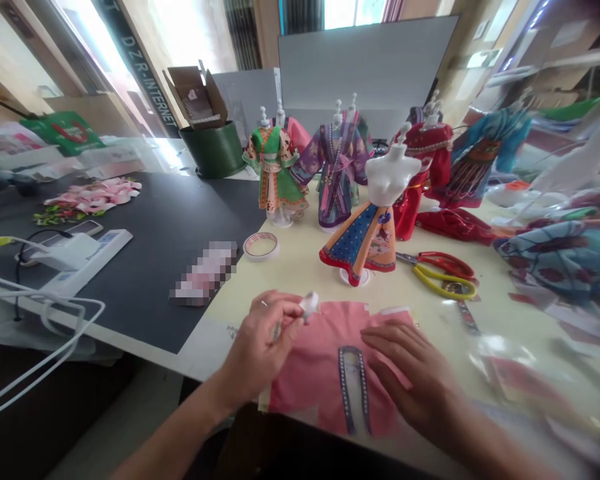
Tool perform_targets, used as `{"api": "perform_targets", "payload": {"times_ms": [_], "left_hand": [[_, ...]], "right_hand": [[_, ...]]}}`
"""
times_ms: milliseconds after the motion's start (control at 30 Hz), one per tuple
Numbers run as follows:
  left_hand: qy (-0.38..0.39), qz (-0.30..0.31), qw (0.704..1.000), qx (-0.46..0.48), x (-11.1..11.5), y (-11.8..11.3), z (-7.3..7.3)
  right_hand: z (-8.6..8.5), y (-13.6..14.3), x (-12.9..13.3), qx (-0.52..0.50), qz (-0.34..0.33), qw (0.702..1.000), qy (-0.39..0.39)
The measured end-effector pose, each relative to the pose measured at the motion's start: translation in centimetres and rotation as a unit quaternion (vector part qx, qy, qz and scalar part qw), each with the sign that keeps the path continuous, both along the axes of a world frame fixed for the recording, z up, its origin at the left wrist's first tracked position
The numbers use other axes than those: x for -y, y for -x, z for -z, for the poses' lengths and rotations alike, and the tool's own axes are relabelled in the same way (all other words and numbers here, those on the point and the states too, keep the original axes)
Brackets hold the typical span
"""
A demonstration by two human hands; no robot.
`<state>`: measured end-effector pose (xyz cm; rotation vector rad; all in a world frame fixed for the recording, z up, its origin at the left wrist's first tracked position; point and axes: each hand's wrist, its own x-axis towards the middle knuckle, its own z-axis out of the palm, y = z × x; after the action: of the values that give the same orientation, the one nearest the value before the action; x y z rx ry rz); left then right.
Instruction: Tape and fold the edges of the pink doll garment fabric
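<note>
A pink piece of cloth (310, 373) lies flat at the table's front edge, with a dark trim of pale beads (364, 380) around a long opening in it. Above the cloth's far left part, my left hand (260, 340) pinches a small white strip (310, 302) between thumb and fingers; whether it is tape or paper I cannot tell. My right hand (410, 363) rests on the cloth's right side, fingers stretched out, holding nothing. White pieces (395, 310) show along the cloth's far edge.
Beyond the cloth stand a bare-chested white mannequin (390, 175) in a patterned skirt and several dressed doll forms (275, 157). A tape roll (261, 247), red-and-yellow-handled scissors (445, 275) and a power strip (95, 261) lie around. Fabrics (565, 260) pile up at right.
</note>
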<state>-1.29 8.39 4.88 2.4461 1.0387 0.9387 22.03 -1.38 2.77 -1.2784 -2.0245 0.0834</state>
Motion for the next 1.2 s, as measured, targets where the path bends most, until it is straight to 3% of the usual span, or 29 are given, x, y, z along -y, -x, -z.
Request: {"api": "perform_targets", "payload": {"times_ms": [133,300,667,900,1200], "left_hand": [[0.004,0.058,0.994,0.093,3.7,-2.7,-0.6],[-0.051,0.053,0.990,0.123,5.5,-4.5,-0.3],[-0.060,0.054,0.989,0.127,6.6,-4.8,0.6],[-0.086,0.061,0.988,0.108,6.4,-4.6,0.8],[-0.026,0.074,0.988,0.133,6.6,-4.1,1.3]], "right_hand": [[-2.1,1.3,0.7,-0.095,0.029,0.995,-0.001],[-2.7,2.9,1.4,-0.150,0.071,0.986,-0.001],[-1.8,4.2,2.0,-0.148,0.125,0.979,-0.068],[-2.1,4.1,1.9,-0.166,0.116,0.979,-0.034],[-1.8,4.5,2.0,-0.213,0.094,0.973,0.007]]}}
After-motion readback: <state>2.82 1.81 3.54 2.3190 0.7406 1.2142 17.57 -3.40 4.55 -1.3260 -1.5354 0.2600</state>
